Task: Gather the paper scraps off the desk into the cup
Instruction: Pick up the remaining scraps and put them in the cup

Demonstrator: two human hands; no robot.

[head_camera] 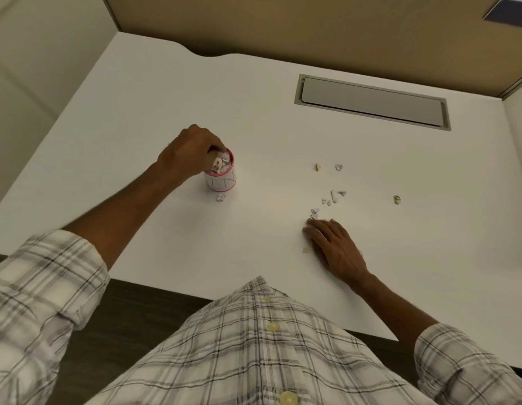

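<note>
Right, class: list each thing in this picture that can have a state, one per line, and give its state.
Cup: upright on the desk, filled with scraps to the brim.
Left hand: fingers bunched over the cup's mouth.
Right hand: palm down on the desk, fingertips by a scrap.
Loose scraps: scattered on the desk, not yet gathered.
Scrap beside the cup: lying on the desk.
Cable hatch: lid closed.
</note>
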